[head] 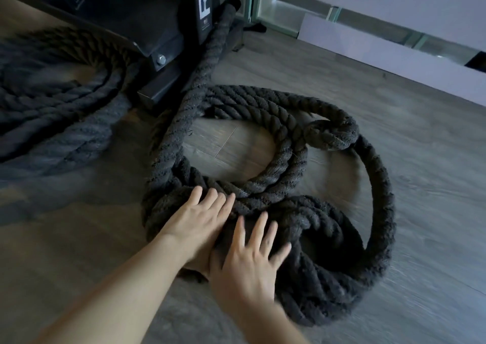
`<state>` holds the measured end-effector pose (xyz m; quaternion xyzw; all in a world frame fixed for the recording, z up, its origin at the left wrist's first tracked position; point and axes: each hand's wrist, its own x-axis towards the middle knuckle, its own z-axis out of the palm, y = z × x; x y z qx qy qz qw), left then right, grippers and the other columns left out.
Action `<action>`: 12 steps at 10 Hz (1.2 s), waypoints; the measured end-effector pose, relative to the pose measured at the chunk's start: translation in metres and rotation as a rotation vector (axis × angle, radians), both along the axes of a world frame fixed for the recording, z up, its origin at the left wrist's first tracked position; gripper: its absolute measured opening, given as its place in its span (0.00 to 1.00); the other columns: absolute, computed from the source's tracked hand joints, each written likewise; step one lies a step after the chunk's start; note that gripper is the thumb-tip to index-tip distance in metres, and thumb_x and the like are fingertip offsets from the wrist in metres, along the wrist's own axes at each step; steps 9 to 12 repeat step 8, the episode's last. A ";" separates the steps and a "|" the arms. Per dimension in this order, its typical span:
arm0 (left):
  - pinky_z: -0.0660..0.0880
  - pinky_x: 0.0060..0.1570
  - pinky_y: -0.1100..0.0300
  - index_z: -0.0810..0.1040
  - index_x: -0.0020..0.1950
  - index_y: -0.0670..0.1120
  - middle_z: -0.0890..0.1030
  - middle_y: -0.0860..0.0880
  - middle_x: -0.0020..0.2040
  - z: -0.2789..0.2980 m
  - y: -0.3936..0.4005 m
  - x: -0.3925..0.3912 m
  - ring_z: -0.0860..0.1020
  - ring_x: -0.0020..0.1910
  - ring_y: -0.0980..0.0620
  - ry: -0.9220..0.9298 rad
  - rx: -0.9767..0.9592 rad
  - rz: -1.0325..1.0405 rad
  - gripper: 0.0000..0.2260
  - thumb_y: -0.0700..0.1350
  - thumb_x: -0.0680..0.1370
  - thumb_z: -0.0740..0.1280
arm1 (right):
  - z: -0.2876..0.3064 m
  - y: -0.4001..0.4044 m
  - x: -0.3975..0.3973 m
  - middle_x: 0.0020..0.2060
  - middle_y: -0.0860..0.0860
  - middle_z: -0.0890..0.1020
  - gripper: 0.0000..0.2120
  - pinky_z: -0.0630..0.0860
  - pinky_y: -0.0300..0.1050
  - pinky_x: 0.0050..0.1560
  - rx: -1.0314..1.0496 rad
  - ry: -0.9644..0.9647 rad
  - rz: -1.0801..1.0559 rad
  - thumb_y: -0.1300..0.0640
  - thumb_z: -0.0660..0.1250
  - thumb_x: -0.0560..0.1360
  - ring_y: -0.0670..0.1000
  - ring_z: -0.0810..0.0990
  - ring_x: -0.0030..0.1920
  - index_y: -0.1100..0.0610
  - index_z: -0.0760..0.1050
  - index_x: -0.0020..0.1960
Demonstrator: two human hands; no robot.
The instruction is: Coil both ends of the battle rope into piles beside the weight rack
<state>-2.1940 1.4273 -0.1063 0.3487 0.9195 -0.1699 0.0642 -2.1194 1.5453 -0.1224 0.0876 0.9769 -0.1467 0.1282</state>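
A thick black battle rope (276, 138) lies on the grey wood floor (420, 122) in a big loose pile of loops, just to the right of the black weight rack (147, 28). One length of it runs up past the rack's foot and behind it. A second pile (52, 101) of the same rope sits on the other side of the rack, a bit blurry.

Both hands lie flat on the near side of the right pile — fingers straight and spread, not curled round anything. The left hand (200, 220) presses on the loops at the pile's left edge. The right hand (249, 262) rests just beside it, a little lower, and the two touch near the thumbs.
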 end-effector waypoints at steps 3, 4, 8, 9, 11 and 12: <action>0.60 0.59 0.41 0.70 0.66 0.35 0.72 0.40 0.59 0.018 0.030 -0.015 0.66 0.56 0.41 0.035 -0.052 0.035 0.61 0.84 0.54 0.51 | -0.022 0.054 0.000 0.76 0.59 0.40 0.41 0.50 0.77 0.65 0.242 -0.025 0.480 0.34 0.55 0.75 0.60 0.45 0.78 0.54 0.50 0.79; 0.58 0.62 0.40 0.66 0.71 0.36 0.70 0.39 0.65 0.018 0.041 -0.015 0.65 0.62 0.40 0.015 -0.058 0.104 0.62 0.84 0.55 0.52 | -0.016 0.067 -0.013 0.72 0.55 0.27 0.42 0.39 0.74 0.68 0.242 -0.114 0.496 0.36 0.56 0.78 0.57 0.31 0.76 0.51 0.34 0.78; 0.62 0.68 0.40 0.65 0.72 0.43 0.61 0.40 0.74 0.059 0.048 0.042 0.62 0.72 0.39 -0.285 0.105 0.249 0.31 0.62 0.77 0.64 | 0.083 0.065 -0.040 0.63 0.54 0.76 0.32 0.55 0.68 0.70 0.153 -0.544 0.427 0.39 0.66 0.75 0.58 0.72 0.65 0.55 0.64 0.71; 0.62 0.68 0.40 0.65 0.72 0.43 0.61 0.40 0.74 0.059 0.048 0.042 0.62 0.72 0.39 -0.285 0.105 0.249 0.31 0.62 0.77 0.64 | 0.083 0.065 -0.040 0.63 0.54 0.76 0.32 0.55 0.68 0.70 0.153 -0.544 0.427 0.39 0.66 0.75 0.58 0.72 0.65 0.55 0.64 0.71; 0.62 0.68 0.40 0.65 0.72 0.43 0.61 0.40 0.74 0.059 0.048 0.042 0.62 0.72 0.39 -0.285 0.105 0.249 0.31 0.62 0.77 0.64 | 0.083 0.065 -0.040 0.63 0.54 0.76 0.32 0.55 0.68 0.70 0.153 -0.544 0.427 0.39 0.66 0.75 0.58 0.72 0.65 0.55 0.64 0.71; 0.62 0.68 0.40 0.65 0.72 0.43 0.61 0.40 0.74 0.059 0.048 0.042 0.62 0.72 0.39 -0.285 0.105 0.249 0.31 0.62 0.77 0.64 | 0.083 0.065 -0.040 0.63 0.54 0.76 0.32 0.55 0.68 0.70 0.153 -0.544 0.427 0.39 0.66 0.75 0.58 0.72 0.65 0.55 0.64 0.71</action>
